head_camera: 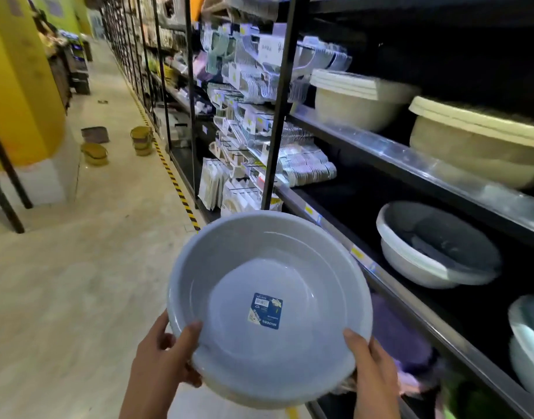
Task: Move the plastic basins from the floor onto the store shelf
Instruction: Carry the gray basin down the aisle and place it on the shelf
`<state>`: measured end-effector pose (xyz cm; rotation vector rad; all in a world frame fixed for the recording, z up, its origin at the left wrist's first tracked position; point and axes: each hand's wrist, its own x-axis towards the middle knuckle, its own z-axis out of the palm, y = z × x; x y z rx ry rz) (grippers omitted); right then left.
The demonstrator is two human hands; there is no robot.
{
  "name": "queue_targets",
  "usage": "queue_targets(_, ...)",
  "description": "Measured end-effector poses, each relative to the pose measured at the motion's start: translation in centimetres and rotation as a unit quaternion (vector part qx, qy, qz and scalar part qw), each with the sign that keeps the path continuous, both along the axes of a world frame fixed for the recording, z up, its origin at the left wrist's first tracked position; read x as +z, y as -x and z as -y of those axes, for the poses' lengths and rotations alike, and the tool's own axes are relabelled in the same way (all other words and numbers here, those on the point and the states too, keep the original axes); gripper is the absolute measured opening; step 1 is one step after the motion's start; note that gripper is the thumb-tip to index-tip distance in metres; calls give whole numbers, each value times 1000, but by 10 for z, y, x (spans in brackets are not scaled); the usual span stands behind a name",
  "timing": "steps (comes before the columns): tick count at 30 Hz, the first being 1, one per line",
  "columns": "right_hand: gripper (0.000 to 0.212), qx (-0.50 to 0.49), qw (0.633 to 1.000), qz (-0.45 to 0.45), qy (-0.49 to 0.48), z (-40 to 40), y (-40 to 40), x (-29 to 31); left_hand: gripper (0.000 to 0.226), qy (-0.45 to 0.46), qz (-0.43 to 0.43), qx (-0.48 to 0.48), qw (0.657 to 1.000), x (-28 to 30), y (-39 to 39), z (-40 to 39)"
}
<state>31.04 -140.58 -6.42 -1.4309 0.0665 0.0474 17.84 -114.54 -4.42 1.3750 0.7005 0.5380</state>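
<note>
Mid-task. Left of the shelf (411,164), small yellow tubs (141,140) sit on the floor (78,282); whether they count as basins, cannot tell. Your left hand (166,355) and right hand (371,367) each have fingers clenched on the rim of the blue basin (268,297), held in the air just before the shelf. On the shelf: white basins (435,246) already placed. Remaining: set this one in.

Two hands, left (160,355) and right (371,361), one blue-grey basin (268,297); two cream basin stacks (359,101) (477,143) above, two white-rimmed basins (435,246) (529,343) below.
</note>
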Motion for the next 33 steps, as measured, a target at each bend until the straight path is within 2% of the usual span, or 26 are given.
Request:
queue_targets(3, 26, -3, 1000, 8, -4, -20, -15, 15, 39, 4, 10, 6, 1000, 19, -17, -21)
queue_targets(9, 12, -36, 998, 4, -56, -56, -71, 32, 49, 21, 24, -5, 999, 27, -82, -60)
queue_targets(14, 17, -77, 994, -11, -78, -78, -147, 20, 31, 3, 4, -37, 999, 15, -174, -91)
queue_targets(18, 29, -103, 991, -19, -85, -95, -216, 15, 44, 5, -5, -65, 998, 25, -255, -110)
queue_targets(21, 28, -113, 990, -5, -86, -108, -255, 18, 36, 0, -3, -96, 995, 34, -310, -123)
queue_targets(25, 26, -129, 988, 17, -83, -124, -295, 26, 14, -13, 10, -137, 990, 38, -378, -139)
queue_targets(28, 17, -161, 984, 24, -69, -135, -325, 30, 14, -7, 18, -172, 985, 36, -424, -150)
queue_targets(33, 29, -224, 973, 13, -61, -153, -365, 32, 16, 17, 27, -233, 972, 28, -500, -167)
